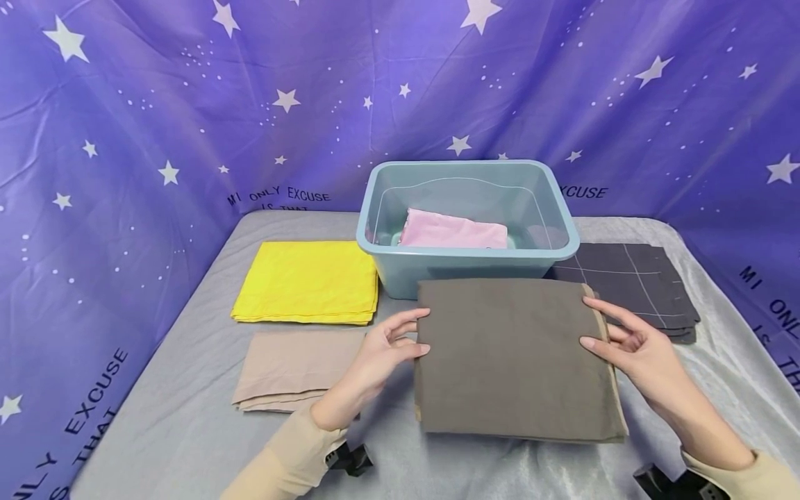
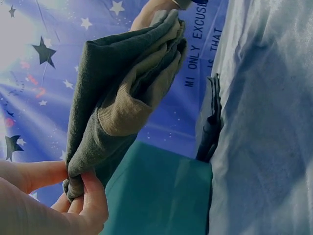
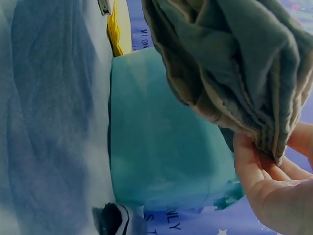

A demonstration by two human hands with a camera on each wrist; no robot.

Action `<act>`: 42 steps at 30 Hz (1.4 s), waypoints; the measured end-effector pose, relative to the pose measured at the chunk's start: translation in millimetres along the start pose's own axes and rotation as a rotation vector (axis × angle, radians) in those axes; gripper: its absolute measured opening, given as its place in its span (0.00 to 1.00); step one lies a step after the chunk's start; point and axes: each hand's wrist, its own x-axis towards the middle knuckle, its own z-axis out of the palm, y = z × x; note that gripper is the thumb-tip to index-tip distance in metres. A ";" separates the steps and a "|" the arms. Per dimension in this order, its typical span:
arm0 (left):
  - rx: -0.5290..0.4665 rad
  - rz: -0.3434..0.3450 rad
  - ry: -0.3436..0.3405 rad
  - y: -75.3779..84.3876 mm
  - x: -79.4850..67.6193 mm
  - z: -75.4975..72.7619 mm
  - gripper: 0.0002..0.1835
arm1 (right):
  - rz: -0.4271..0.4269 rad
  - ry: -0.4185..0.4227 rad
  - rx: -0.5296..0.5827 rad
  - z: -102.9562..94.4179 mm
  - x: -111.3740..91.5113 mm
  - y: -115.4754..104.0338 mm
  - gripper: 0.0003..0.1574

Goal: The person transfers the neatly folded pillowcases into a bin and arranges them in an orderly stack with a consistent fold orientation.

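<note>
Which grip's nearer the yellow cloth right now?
Left. The left grip pinches the brown cloth near the front right corner of the yellow cloth; the right grip is at the brown cloth's opposite edge, farther right.

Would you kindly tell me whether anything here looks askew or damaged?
Nothing looks plainly damaged. Slightly untidy, though: the beige cloth, left of the brown cloth, has layers fanned unevenly along its near edge.

The head view is facing forward and down over the grey cloth-covered worktop [image 1: 187, 389]; the wrist views are peering closely, rolled sideways, worktop at three o'clock left, nine o'clock right, all sharing the folded rectangular grey-brown cloth [image 1: 512, 361].
</note>
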 end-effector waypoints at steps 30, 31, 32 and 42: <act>0.060 0.046 0.049 30.5 -1.6 -11.5 0.28 | -0.038 0.037 0.071 10.6 13.6 -25.5 0.36; 0.063 0.048 0.055 31.6 -1.3 -11.4 0.28 | -0.042 0.036 0.088 10.5 14.3 -25.9 0.36; 0.068 0.049 0.060 32.8 -1.1 -11.5 0.28 | -0.042 0.036 0.095 10.5 14.9 -26.6 0.36; 0.099 0.057 0.092 45.7 1.1 -13.1 0.28 | -0.018 0.034 0.103 11.6 22.3 -37.0 0.36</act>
